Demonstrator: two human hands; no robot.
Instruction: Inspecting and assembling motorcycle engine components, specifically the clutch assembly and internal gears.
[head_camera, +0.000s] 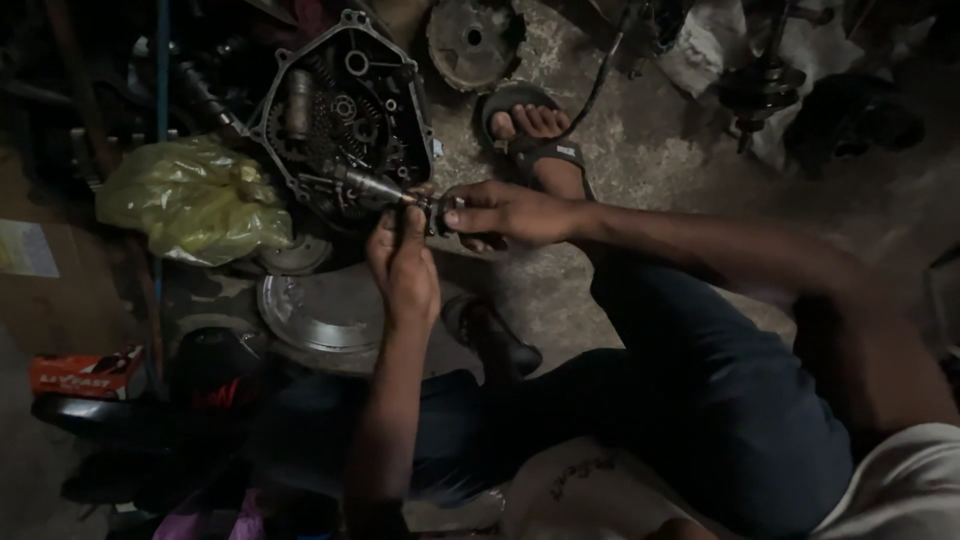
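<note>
Head view: both hands (405, 262) (505, 212) pinch a small dark part (432, 212) between their closed grips.

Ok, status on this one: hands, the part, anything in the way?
Left hand and right hand both pinch a small dark part. Part sits at the engine case shaft end. Yellow bag lies left, apart. Nothing blocking.

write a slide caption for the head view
Both hands hold a small metal part beside an open engine case on the floor.
</note>
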